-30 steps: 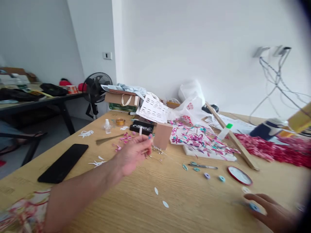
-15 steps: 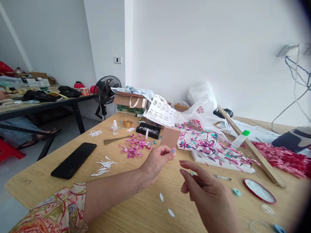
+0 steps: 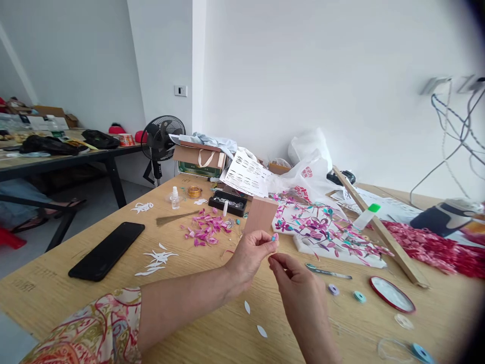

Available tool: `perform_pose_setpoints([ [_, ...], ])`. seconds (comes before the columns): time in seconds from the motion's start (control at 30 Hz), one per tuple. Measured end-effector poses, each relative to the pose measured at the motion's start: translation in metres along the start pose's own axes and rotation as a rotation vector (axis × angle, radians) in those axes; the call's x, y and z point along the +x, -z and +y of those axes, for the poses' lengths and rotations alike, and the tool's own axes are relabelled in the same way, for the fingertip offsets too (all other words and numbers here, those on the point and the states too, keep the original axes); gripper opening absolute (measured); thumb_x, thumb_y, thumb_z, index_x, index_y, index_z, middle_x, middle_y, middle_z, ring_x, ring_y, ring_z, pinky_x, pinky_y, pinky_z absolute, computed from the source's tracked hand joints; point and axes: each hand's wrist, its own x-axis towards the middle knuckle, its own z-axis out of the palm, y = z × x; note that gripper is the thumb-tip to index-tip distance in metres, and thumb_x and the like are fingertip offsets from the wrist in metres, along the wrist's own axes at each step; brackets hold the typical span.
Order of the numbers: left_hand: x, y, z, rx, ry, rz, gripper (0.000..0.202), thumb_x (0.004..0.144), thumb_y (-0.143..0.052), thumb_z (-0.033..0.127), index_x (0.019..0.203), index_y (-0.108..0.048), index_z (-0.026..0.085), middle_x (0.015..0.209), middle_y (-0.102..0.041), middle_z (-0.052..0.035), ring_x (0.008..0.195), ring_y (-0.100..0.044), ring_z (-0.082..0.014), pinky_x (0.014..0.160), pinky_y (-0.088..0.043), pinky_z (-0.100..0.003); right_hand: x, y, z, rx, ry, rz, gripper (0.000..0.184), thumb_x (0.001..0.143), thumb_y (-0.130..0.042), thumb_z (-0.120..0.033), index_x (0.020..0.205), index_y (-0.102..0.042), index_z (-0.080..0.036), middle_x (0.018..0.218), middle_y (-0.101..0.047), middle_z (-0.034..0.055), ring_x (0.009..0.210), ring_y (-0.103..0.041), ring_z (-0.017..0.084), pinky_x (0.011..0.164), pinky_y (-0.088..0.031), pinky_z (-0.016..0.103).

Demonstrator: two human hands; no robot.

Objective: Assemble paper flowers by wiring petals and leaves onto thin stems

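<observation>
My left hand [image 3: 248,258] is closed in a pinch on a small blue-and-pink piece [image 3: 274,237], too small to make out fully. Just below it, my right hand [image 3: 299,283] has thumb and forefinger pressed together; what lies between them, if anything, is too fine to see. Behind the hands stands a flat wooden block [image 3: 260,213]. Loose pink petals [image 3: 206,227] are heaped left of it. Two white leaf-shaped pieces [image 3: 261,331] lie on the table near my wrists. Right of my right hand is a craft knife or pen-like tool [image 3: 329,272].
A black phone [image 3: 108,251] and white cut slips [image 3: 157,260] lie left. Finished-looking pink and purple flower sprays [image 3: 322,225] rest on white foam. Right are a wooden bar [image 3: 382,230], thread spools [image 3: 359,297], a red-rimmed oval [image 3: 392,294] and red-pink tassel-like material [image 3: 424,247].
My right hand has moved left and up to the left hand, its fingers closing into a pinch. The tool and a lilac spool have come into fuller view. The camera view has shifted slightly.
</observation>
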Motion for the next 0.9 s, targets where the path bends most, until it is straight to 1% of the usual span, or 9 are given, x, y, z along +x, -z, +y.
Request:
perform_pose_setpoints([
  [0.2,0.003,0.001,-0.001,-0.031,0.026,-0.013,0.025,0.058,-0.067,0.034,0.060,-0.053,0.014,0.059,-0.046,0.0024,0.061,-0.041,-0.0095,0.067,-0.032,-0.024,0.002,0.003,0.010,0.362,-0.165,-0.114,0.028,0.066,-0.050,-0.047,0.063,-0.055,-0.019,0.042,-0.043,-0.0043,0.036,-0.035,0.010,0.036,-0.026,0.021],
  [0.3,0.003,0.001,-0.002,-0.042,0.031,-0.026,0.026,0.059,-0.067,0.035,0.059,-0.052,0.014,0.059,-0.046,0.0024,0.061,-0.041,-0.0092,0.067,-0.032,-0.024,0.002,0.004,0.010,0.438,-0.209,-0.124,0.028,0.064,-0.054,-0.047,0.063,-0.054,-0.019,0.036,-0.033,-0.0080,0.034,-0.032,0.008,0.034,-0.023,0.019],
  [0.37,0.002,0.001,-0.002,-0.040,0.029,-0.033,0.025,0.060,-0.066,0.035,0.059,-0.052,0.014,0.058,-0.046,0.0027,0.061,-0.040,-0.0087,0.067,-0.031,-0.024,0.001,0.006,0.010,0.440,-0.239,-0.116,0.027,0.065,-0.053,-0.047,0.065,-0.053,-0.020,0.033,-0.031,-0.0091,0.032,-0.030,0.008,0.034,-0.021,0.019],
  [0.47,0.001,0.000,-0.002,-0.019,0.040,-0.021,0.025,0.060,-0.066,0.034,0.059,-0.052,0.014,0.058,-0.045,0.0030,0.060,-0.039,-0.0086,0.066,-0.031,-0.024,0.000,0.006,0.011,0.393,-0.254,-0.117,0.024,0.070,-0.049,-0.044,0.066,-0.052,-0.020,0.029,-0.035,-0.0088,0.028,-0.029,0.007,0.033,-0.021,0.018],
  [0.6,0.001,0.001,-0.001,0.006,0.042,-0.007,0.027,0.057,-0.068,0.035,0.058,-0.051,0.014,0.057,-0.045,0.0031,0.060,-0.040,-0.0090,0.066,-0.030,-0.024,0.001,0.004,0.014,0.397,-0.218,-0.177,0.023,0.070,-0.047,-0.041,0.062,-0.051,-0.020,0.038,-0.048,-0.0050,0.031,-0.039,0.009,0.033,-0.029,0.020],
  [0.67,0.002,0.001,-0.001,0.013,0.038,-0.010,0.029,0.056,-0.068,0.037,0.058,-0.051,0.014,0.057,-0.044,0.0033,0.060,-0.039,-0.0088,0.065,-0.030,-0.023,0.002,0.003,0.014,0.405,-0.228,-0.190,0.024,0.069,-0.047,-0.042,0.064,-0.053,-0.020,0.044,-0.051,-0.0039,0.033,-0.042,0.009,0.034,-0.033,0.021],
  [0.8,0.002,0.003,-0.003,0.016,0.037,-0.034,0.029,0.058,-0.067,0.037,0.058,-0.050,0.013,0.056,-0.044,0.0036,0.059,-0.038,-0.0083,0.065,-0.030,-0.023,0.003,0.004,0.014,0.348,-0.275,-0.231,0.025,0.068,-0.049,-0.041,0.070,-0.059,-0.018,0.048,-0.051,-0.0039,0.034,-0.043,0.009,0.035,-0.034,0.021],
  [0.87,0.001,0.003,-0.004,0.007,0.048,-0.040,0.027,0.059,-0.066,0.035,0.059,-0.050,0.013,0.057,-0.044,0.0033,0.059,-0.038,-0.0083,0.065,-0.031,-0.023,0.002,0.006,0.013,0.310,-0.251,-0.250,0.024,0.069,-0.048,-0.040,0.069,-0.059,-0.018,0.048,-0.049,-0.0039,0.034,-0.043,0.009,0.034,-0.032,0.021],
  [0.9,0.001,0.003,-0.004,-0.003,0.057,-0.041,0.027,0.059,-0.066,0.035,0.059,-0.051,0.013,0.058,-0.045,0.0030,0.060,-0.039,-0.0083,0.065,-0.031,-0.023,0.002,0.008,0.012,0.273,-0.209,-0.237,0.023,0.071,-0.047,-0.039,0.067,-0.059,-0.019,0.048,-0.048,-0.0039,0.035,-0.042,0.009,0.035,-0.031,0.021],
])
